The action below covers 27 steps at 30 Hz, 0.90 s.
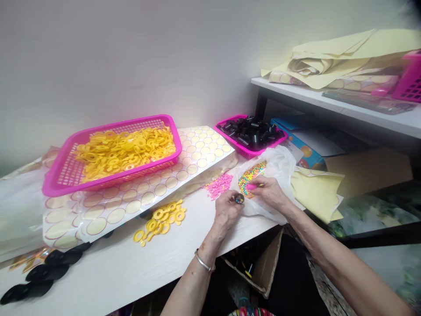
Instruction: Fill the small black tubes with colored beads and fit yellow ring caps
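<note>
My left hand [226,208] is closed around a small black cylinder [239,199], whose open end shows colored beads inside. Just to its right, my right hand [268,189] pinches a small pink piece [251,187] over a white plastic bag [279,164]. Many multicolored beads [245,177] lie on this bag. Beside them on the white table is a pile of small pink pieces [219,186]. Loose yellow ring-shaped pieces [161,221] lie on the table left of my hands.
A pink basket [113,182] of yellow rings stands on sticker sheets [194,149]. Behind my hands is a smaller pink basket [249,153] of black cylinders. Black pieces [49,272] lie front left. A cardboard box [271,270] sits below the edge; a shelf [345,105] overhangs the right.
</note>
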### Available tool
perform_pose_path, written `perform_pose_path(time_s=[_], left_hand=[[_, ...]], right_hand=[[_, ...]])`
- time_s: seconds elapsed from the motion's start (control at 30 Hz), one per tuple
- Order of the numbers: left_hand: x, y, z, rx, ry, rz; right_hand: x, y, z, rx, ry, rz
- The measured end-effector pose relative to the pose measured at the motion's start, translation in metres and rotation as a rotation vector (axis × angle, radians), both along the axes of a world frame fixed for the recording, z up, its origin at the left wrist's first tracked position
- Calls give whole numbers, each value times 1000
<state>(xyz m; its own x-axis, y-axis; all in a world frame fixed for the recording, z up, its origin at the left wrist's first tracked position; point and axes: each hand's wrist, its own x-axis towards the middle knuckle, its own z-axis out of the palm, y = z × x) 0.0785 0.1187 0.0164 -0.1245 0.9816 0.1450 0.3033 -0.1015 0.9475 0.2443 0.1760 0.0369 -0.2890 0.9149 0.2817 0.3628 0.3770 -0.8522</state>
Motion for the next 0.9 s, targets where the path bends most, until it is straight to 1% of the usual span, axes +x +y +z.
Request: perform_pose_path(time_s=[0.07, 0.13, 0.23, 0.3, 0.33, 0.43, 0.47, 0.53, 0.6, 0.63, 0.67, 0.73, 0.8, 0.9], left_hand=[[-11, -10, 2, -11, 31, 20], [-23, -22, 2, -43, 63, 54], [-39, -40, -4, -136, 143, 152], [-47, -50, -10, -189, 210, 197], [-51, -55, -12, -196, 239, 197], [-65, -66, -14, -117, 294, 175], [-73, -68, -13, -68, 327, 208], [-90, -72, -10, 21, 467, 356], [-110, -74, -8, 55, 690, 509], [-119, -74, -7, 47, 799, 546], [-126, -74, -8, 29, 887, 560], [-135, -75, -10, -3, 990, 542], [-137, -76, -13, 4, 1019, 521], [-133, -76, -15, 46, 1016, 523]], right_hand=[[1, 0, -8, 42, -115, -45], [0, -1, -13, 138, -266, -63], [-2, -7, -15, 280, -399, -109], [-6, -14, -13, 373, -398, -134], [-8, -18, -12, 419, -381, -128], [-13, -36, -6, 515, -313, -76], [-15, -43, -3, 525, -292, -59], [-16, -57, 1, 519, -254, -23], [-17, -69, 3, 503, -216, 6], [-18, -74, 3, 495, -203, 18], [-18, -78, 3, 487, -192, 26], [-20, -84, 0, 470, -185, 36], [-23, -86, -5, 452, -190, 54], [-29, -90, -12, 431, -203, 95]])
